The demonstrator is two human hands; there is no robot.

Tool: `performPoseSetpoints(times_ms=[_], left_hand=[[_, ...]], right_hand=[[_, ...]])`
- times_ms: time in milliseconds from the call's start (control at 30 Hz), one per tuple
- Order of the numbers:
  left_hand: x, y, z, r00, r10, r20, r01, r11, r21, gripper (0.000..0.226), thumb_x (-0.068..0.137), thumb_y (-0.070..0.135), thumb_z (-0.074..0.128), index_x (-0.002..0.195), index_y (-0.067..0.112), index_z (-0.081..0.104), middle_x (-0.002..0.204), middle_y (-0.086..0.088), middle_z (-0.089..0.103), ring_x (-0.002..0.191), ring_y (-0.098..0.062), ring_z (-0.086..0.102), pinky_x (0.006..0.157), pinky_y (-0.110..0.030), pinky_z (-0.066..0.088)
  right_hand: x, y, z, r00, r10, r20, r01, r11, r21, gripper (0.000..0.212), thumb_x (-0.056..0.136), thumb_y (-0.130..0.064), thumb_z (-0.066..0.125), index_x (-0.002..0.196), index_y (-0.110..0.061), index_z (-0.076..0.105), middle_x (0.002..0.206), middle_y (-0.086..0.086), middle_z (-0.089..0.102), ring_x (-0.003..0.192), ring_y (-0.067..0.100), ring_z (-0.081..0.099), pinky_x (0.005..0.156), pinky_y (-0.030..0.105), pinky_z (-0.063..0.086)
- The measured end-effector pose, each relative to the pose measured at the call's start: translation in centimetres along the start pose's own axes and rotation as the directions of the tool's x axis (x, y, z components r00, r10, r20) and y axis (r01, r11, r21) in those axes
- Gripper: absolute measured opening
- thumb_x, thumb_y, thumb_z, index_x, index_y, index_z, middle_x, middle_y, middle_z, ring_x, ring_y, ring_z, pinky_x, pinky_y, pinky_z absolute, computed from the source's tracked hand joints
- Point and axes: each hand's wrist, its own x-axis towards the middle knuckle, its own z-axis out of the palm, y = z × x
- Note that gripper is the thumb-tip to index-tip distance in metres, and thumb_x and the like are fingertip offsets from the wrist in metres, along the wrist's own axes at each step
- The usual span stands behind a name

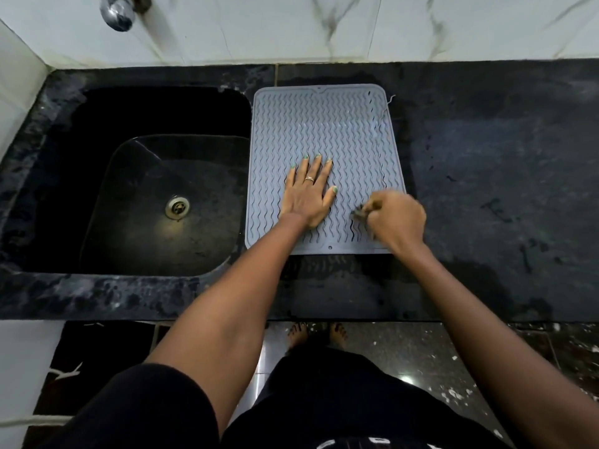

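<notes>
Your left hand (308,192) lies flat on the grey rectangular silicone mat with wavy ribs (324,124), fingers straight and spread, palm down. That grip is open, and it looks meant to pin the mat so it does not slide on the black speckled stone surface (486,157) while the other hand works.

Your right hand (397,218) is over the mat's near right corner, its grip closed with the fingers curled round a small dark wad (359,211) that sticks out toward the ribs. The hand is blurred, so you cannot tell exactly what the wad is. It reads as a scrubbing piece rubbed along the grooves.

The mat sits just beside the black square sink (146,189), its left edge close to the sink's rim. That probably lets rinse water run off toward the round metal drain (177,206). A chrome tap (117,11) hangs from the marble-patterned wall above the sink's far corner.

Keep your left palm near the spot being rubbed. Pressing well away from it would let the soft mat buckle under the strokes.
</notes>
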Motion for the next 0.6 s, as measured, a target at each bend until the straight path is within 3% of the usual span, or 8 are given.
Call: performPoseSetpoints(times_ms=[67, 100, 167, 233, 333, 433, 533, 600], left_hand=[[-0.3, 0.0, 0.0, 1.0, 0.003, -0.004, -0.003, 1.0, -0.005, 0.06, 0.101, 0.047, 0.019, 0.154, 0.024, 0.002, 0.163, -0.002, -0.003, 0.15, -0.022, -0.008, 0.12, -0.041, -0.007], [-0.5, 0.1, 0.0, 1.0, 0.003, -0.005, -0.003, 1.0, -0.004, 0.06, 0.101, 0.047, 0.019, 0.154, 0.024, 0.002, 0.163, -0.002, -0.003, 0.15, -0.022, -0.008, 0.12, -0.042, -0.007], [-0.8, 0.2, 0.1, 1.0, 0.0, -0.002, 0.0, 1.0, 0.001, 0.06, 0.101, 0.048, 0.018, 0.154, 0.025, 0.001, 0.163, -0.002, -0.003, 0.15, -0.022, -0.008, 0.12, -0.042, -0.006], [-1.1, 0.4, 0.2, 1.0, -0.007, -0.002, 0.007, 1.0, 0.002, 0.06, 0.101, 0.048, 0.018, 0.154, 0.025, 0.001, 0.163, -0.002, -0.003, 0.15, -0.022, -0.008, 0.12, -0.042, -0.006], [-1.4, 0.5, 0.4, 1.0, -0.015, -0.003, 0.015, 1.0, 0.009, 0.06, 0.101, 0.049, 0.017, 0.153, 0.026, 0.0, 0.163, -0.001, -0.003, 0.15, -0.022, -0.008, 0.12, -0.042, -0.007], [-1.5, 0.5, 0.5, 1.0, -0.02, -0.002, 0.02, 1.0, 0.015, 0.06, 0.101, 0.048, 0.016, 0.153, 0.026, -0.001, 0.163, 0.0, -0.004, 0.15, -0.021, -0.009, 0.119, -0.042, -0.008], [-1.8, 0.7, 0.6, 1.0, -0.03, 0.008, 0.03, 0.999, 0.017, 0.06, 0.101, 0.048, 0.015, 0.153, 0.025, -0.002, 0.162, 0.0, -0.006, 0.149, -0.021, -0.01, 0.119, -0.042, -0.009], [-2.2, 0.8, 0.6, 0.999, -0.034, 0.017, 0.033, 0.999, 0.025, 0.06, 0.101, 0.048, 0.014, 0.153, 0.024, -0.003, 0.162, 0.0, -0.007, 0.149, -0.022, -0.012, 0.12, -0.042, -0.009]], right_hand=[[3.3, -0.3, 0.0, 0.986, 0.084, -0.142, -0.063, 0.987, 0.145, 0.02, 0.078, -0.01, 0.054, 0.083, -0.018, 0.072, 0.087, 0.001, 0.07, 0.085, 0.024, 0.059, 0.084, 0.042, 0.044], [5.2, -0.3, 0.3, 0.982, 0.084, -0.171, -0.062, 0.989, 0.132, 0.026, 0.081, -0.006, 0.053, 0.094, -0.019, 0.071, 0.098, 0.003, 0.068, 0.094, 0.025, 0.056, 0.088, 0.043, 0.04], [8.3, -0.7, 1.1, 0.999, 0.029, -0.031, -0.029, 1.0, 0.001, 0.04, 0.085, -0.002, 0.051, 0.118, -0.021, 0.062, 0.124, 0.004, 0.057, 0.113, 0.028, 0.046, 0.094, 0.045, 0.034], [9.6, -0.2, 2.3, 0.992, 0.0, 0.124, 0.018, 0.99, -0.141, 0.041, 0.087, -0.004, 0.051, 0.125, -0.018, 0.056, 0.135, 0.006, 0.048, 0.123, 0.03, 0.038, 0.098, 0.049, 0.031], [6.0, 0.9, 2.7, 0.999, -0.049, 0.012, 0.051, 0.987, -0.15, 0.026, 0.083, -0.006, 0.054, 0.107, -0.011, 0.063, 0.119, 0.008, 0.058, 0.112, 0.03, 0.045, 0.093, 0.047, 0.034], [-1.1, 2.1, 1.9, 0.986, -0.119, -0.113, 0.1, 0.982, -0.16, 0.02, 0.073, -0.003, 0.055, 0.089, -0.007, 0.066, 0.097, 0.008, 0.064, 0.091, 0.031, 0.052, 0.075, 0.036, 0.032], [-4.9, 2.2, 0.7, 0.986, -0.124, -0.109, 0.106, 0.981, -0.161, 0.016, 0.067, -0.003, 0.054, 0.075, -0.007, 0.068, 0.079, 0.008, 0.065, 0.073, 0.03, 0.054, 0.064, 0.03, 0.03], [-4.4, 1.5, -0.2, 0.994, -0.038, -0.106, 0.033, 0.998, -0.05, 0.017, 0.068, -0.007, 0.053, 0.071, -0.009, 0.07, 0.075, 0.006, 0.067, 0.066, 0.026, 0.054, 0.059, 0.028, 0.034]])
